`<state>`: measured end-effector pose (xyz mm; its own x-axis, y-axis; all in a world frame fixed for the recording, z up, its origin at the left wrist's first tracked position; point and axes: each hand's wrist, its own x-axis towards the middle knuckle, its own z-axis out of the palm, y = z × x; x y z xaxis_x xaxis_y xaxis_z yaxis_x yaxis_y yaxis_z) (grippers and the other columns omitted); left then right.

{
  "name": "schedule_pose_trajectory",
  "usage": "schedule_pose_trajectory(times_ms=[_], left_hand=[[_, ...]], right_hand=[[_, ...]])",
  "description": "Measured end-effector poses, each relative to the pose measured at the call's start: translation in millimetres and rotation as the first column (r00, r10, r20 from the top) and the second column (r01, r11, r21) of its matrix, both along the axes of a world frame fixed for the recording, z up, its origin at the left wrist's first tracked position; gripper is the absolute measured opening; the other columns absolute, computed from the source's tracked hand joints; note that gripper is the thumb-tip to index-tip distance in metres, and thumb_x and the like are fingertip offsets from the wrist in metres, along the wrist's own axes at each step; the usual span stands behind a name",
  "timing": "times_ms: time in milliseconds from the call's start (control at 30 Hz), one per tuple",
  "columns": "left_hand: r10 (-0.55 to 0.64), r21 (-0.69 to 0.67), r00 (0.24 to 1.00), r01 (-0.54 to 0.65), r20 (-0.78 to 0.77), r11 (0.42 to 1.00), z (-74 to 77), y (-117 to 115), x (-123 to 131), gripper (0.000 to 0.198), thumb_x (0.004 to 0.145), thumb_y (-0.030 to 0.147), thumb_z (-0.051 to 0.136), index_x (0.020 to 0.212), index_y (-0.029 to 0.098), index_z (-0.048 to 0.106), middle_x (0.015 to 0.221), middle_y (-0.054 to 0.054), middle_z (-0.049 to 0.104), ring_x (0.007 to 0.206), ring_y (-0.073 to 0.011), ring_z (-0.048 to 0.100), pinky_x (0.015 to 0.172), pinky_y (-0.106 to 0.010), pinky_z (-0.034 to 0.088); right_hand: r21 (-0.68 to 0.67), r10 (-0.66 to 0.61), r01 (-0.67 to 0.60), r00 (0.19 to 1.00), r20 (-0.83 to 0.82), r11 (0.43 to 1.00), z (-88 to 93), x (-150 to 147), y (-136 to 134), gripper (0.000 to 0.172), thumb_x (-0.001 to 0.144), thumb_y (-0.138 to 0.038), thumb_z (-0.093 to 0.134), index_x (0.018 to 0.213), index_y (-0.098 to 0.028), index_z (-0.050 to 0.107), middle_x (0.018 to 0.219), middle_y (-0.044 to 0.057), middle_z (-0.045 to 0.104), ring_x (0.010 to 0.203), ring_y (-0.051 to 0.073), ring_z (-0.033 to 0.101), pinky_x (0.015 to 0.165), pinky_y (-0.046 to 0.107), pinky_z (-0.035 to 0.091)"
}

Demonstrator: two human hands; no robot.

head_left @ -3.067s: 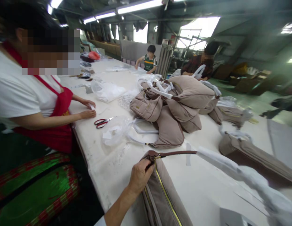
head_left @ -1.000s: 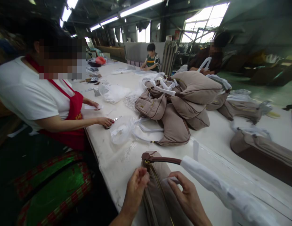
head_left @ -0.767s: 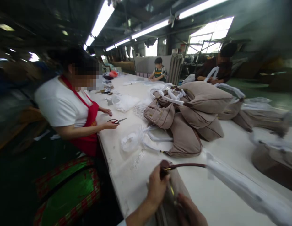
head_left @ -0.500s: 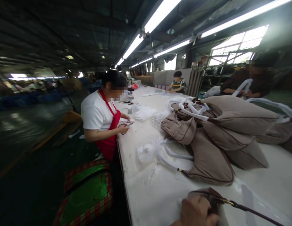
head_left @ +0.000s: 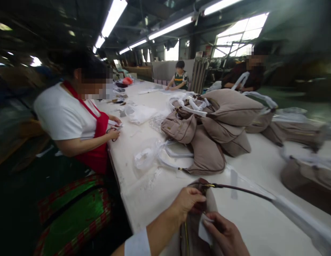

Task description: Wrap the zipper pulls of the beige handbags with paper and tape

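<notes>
A taupe handbag lies at the near edge of the table, its brass zipper running lengthwise. My left hand is closed in a pinch on the bag near its upper end, beside the gold hardware of the dark brown strap. Lower down, my right hand pinches a small white piece of paper or tag against the bag. The left fingertips partly cover the spot they grip. Farther along, the strap runs right into a white wrapping.
A pile of taupe handbags with white-wrapped handles sits ahead, and more bags lie right. Clear plastic rests on the white table. A co-worker in a red apron holds scissors at left, near a green bag.
The view has turned right and closer. My left hand has come into sight on the handbag, and both hands now work at its upper part. The white piece has appeared in my right hand.
</notes>
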<state>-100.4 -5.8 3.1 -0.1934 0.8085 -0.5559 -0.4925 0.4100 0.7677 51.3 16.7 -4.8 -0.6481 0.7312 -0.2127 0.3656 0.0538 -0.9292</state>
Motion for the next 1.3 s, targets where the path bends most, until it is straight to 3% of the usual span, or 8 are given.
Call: schedule_pose_trajectory(times_ms=[133,300,433,733,1000,1300], left_hand=[[-0.04,-0.003,0.995,0.041,0.087,0.999,-6.9,-2,-6,0.024,0.051,0.03,0.068,0.067,0.015,0.058,0.056,0.0,0.06,0.053,-0.014,0.055,0.056,-0.028,0.043],[-0.034,-0.011,0.994,0.035,0.106,0.999,-5.6,-2,-5,0.024,0.052,0.029,0.07,0.068,0.015,0.058,0.055,0.0,0.06,0.054,-0.0136,0.056,0.056,-0.026,0.041],[-0.03,-0.001,0.992,0.03,0.123,1.0,-4.9,-1,-5,0.025,0.051,0.029,0.072,0.066,0.014,0.059,0.058,-0.001,0.062,0.055,-0.0136,0.056,0.056,-0.026,0.041],[-0.004,0.039,0.988,-0.002,0.154,0.999,-3.5,-1,-3,0.025,0.051,0.029,0.073,0.063,0.015,0.058,0.057,0.0,0.061,0.053,-0.0128,0.055,0.057,-0.027,0.042],[-0.014,0.042,0.983,0.006,0.184,0.999,-5.0,-2,-3,0.023,0.054,0.029,0.071,0.066,0.015,0.057,0.058,-0.001,0.062,0.054,-0.0134,0.057,0.055,-0.025,0.04],[-0.008,0.066,0.98,-0.005,0.198,0.998,-6.3,-2,-2,0.024,0.053,0.029,0.073,0.063,0.015,0.057,0.058,-0.001,0.062,0.054,-0.0131,0.055,0.057,-0.026,0.042]], right_hand=[[-0.116,-0.039,0.03,0.996,-0.079,0.993,13.8,-5,3,0.032,0.071,-0.041,0.06,0.087,-0.015,0.068,0.083,0.006,0.067,0.076,0.021,0.058,0.067,0.028,0.044],[-0.208,-0.061,0.045,0.996,-0.069,0.977,9.5,-5,5,0.024,0.069,-0.036,0.064,0.073,-0.013,0.064,0.062,0.0,0.059,0.057,0.014,0.05,0.053,0.022,0.037],[-0.264,-0.14,0.118,0.988,-0.065,0.957,4.8,0,5,0.028,0.069,-0.041,0.064,0.072,-0.013,0.064,0.06,0.0,0.058,0.055,0.012,0.048,0.052,0.021,0.035],[-0.262,-0.341,0.309,0.936,-0.084,0.914,6.2,-5,4,0.032,0.064,-0.043,0.068,0.069,-0.012,0.065,0.059,0.001,0.06,0.054,0.013,0.048,0.051,0.023,0.037],[-0.241,-0.3,0.276,0.951,-0.072,0.931,1.2,-2,-3,0.029,0.063,-0.04,0.069,0.061,-0.013,0.059,0.051,-0.002,0.053,0.049,0.01,0.045,0.047,0.021,0.035],[-0.247,-0.373,0.343,0.923,-0.089,0.906,-5.3,-4,2,0.029,0.062,-0.04,0.071,0.065,-0.013,0.06,0.055,-0.001,0.056,0.05,0.011,0.047,0.048,0.022,0.036]])
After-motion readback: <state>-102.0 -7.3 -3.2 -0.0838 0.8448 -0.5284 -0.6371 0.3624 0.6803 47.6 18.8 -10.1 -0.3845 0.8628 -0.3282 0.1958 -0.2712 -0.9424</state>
